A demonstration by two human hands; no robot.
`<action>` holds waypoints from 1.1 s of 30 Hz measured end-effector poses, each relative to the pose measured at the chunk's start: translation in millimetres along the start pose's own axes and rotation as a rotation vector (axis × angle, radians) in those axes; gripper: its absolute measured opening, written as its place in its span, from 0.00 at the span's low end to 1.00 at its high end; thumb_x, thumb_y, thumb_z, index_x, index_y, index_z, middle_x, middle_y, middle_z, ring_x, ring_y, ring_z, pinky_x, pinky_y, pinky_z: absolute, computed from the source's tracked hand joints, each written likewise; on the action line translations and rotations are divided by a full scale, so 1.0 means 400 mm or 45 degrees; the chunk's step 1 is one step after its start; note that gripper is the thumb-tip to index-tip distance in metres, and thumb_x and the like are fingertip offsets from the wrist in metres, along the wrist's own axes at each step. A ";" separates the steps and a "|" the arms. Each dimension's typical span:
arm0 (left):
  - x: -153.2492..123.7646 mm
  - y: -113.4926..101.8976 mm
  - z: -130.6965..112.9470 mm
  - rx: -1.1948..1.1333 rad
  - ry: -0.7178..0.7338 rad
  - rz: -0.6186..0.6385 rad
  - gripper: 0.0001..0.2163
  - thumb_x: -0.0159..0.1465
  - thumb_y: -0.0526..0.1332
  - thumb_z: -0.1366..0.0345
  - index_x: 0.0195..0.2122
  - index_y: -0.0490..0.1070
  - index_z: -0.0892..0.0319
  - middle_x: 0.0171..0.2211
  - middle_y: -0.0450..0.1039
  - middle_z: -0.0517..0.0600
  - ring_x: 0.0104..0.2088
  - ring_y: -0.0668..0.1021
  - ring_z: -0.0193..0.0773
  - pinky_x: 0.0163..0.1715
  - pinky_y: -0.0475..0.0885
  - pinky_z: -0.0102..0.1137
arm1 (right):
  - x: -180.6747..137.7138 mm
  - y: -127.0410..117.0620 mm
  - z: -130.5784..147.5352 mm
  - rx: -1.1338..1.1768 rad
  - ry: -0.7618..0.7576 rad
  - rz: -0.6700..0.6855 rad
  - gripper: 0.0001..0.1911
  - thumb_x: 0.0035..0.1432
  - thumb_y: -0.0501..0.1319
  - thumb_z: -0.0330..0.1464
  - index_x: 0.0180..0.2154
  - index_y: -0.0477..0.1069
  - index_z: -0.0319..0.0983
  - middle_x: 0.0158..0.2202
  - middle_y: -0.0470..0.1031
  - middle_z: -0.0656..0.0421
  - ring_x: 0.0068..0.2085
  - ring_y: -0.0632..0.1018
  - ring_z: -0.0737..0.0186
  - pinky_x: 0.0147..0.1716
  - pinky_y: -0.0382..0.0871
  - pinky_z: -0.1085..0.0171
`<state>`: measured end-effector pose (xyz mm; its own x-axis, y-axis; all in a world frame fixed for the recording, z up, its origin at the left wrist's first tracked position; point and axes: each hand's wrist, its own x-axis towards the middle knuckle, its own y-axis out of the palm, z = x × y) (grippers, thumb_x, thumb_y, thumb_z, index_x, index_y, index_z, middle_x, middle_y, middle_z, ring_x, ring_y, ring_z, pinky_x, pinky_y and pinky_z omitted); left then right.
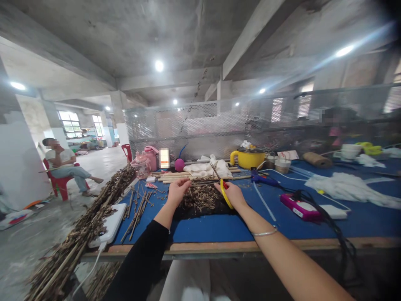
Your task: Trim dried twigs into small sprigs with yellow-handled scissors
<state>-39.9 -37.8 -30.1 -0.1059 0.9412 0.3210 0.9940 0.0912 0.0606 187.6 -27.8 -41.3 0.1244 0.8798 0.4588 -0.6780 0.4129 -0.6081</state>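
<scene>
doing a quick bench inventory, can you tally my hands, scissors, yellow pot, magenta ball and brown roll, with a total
Left hand and right hand: 2
Scissors: 1
Yellow pot: 1
Magenta ball: 1
Brown roll: 1
Total: 6

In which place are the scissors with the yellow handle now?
In the head view, the scissors are just right of centre, held in the right hand, beside the heap of dry brown bits.

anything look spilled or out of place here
Two things: at the left, the dried stalks overlap a flat white device, an odd spot for plant litter. Loose short stems also lie askew on the blue tabletop, left of the chopped plant pile.
</scene>
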 end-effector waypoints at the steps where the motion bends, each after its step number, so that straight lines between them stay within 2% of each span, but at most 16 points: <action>1: 0.001 0.008 0.001 -0.013 -0.013 -0.013 0.16 0.49 0.64 0.60 0.36 0.70 0.64 0.28 0.75 0.52 0.30 0.76 0.35 0.26 0.70 0.26 | 0.004 0.002 0.001 0.015 0.003 0.001 0.18 0.46 0.57 0.47 0.25 0.70 0.39 0.25 0.74 0.55 0.28 0.73 0.60 0.26 0.59 0.68; 6: -0.001 0.064 -0.017 -0.137 -0.120 0.008 0.19 0.48 0.65 0.65 0.41 0.65 0.62 0.26 0.74 0.48 0.25 0.76 0.32 0.21 0.67 0.23 | 0.059 0.026 0.042 0.062 -0.077 0.138 0.20 0.47 0.55 0.49 0.25 0.71 0.38 0.24 0.73 0.57 0.28 0.73 0.59 0.28 0.61 0.67; 10: -0.016 0.082 -0.011 -0.169 -0.177 0.055 0.22 0.51 0.63 0.67 0.47 0.64 0.63 0.28 0.74 0.50 0.28 0.76 0.32 0.27 0.70 0.25 | 0.073 0.065 0.091 0.062 -0.172 0.212 0.21 0.48 0.55 0.48 0.31 0.70 0.36 0.28 0.74 0.55 0.30 0.73 0.59 0.30 0.62 0.66; 14: -0.033 0.060 0.004 -0.036 -0.102 0.083 0.18 0.50 0.63 0.65 0.43 0.70 0.64 0.28 0.75 0.51 0.25 0.75 0.32 0.24 0.69 0.25 | 0.012 0.094 0.103 0.098 -0.283 0.265 0.23 0.48 0.57 0.47 0.39 0.67 0.35 0.37 0.72 0.52 0.38 0.72 0.59 0.36 0.63 0.65; 19: -0.050 0.051 -0.013 -0.169 -0.087 0.133 0.17 0.46 0.66 0.64 0.38 0.73 0.64 0.32 0.75 0.52 0.27 0.74 0.32 0.25 0.69 0.24 | -0.047 0.086 0.100 -0.092 -0.351 0.278 0.27 0.42 0.62 0.46 0.40 0.66 0.35 0.40 0.69 0.51 0.43 0.69 0.54 0.42 0.60 0.62; 26: -0.057 0.062 -0.004 -0.255 -0.173 0.190 0.19 0.43 0.68 0.63 0.37 0.73 0.63 0.33 0.75 0.53 0.27 0.74 0.32 0.24 0.68 0.25 | -0.047 0.079 0.107 -0.094 -0.365 0.216 0.27 0.44 0.61 0.47 0.42 0.64 0.36 0.41 0.68 0.52 0.44 0.68 0.55 0.41 0.60 0.62; 33: -0.066 0.069 -0.009 -0.279 -0.210 0.176 0.18 0.42 0.69 0.63 0.35 0.74 0.63 0.31 0.75 0.52 0.27 0.74 0.33 0.26 0.68 0.26 | -0.055 0.067 0.114 -0.150 -0.364 0.240 0.28 0.45 0.60 0.49 0.41 0.63 0.36 0.41 0.69 0.51 0.43 0.70 0.57 0.38 0.61 0.64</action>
<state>-9.7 -61.3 -33.5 0.0539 0.9815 0.1837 0.9671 -0.0971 0.2353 133.9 -46.7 -38.1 -0.2136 0.8487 0.4838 -0.5792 0.2888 -0.7623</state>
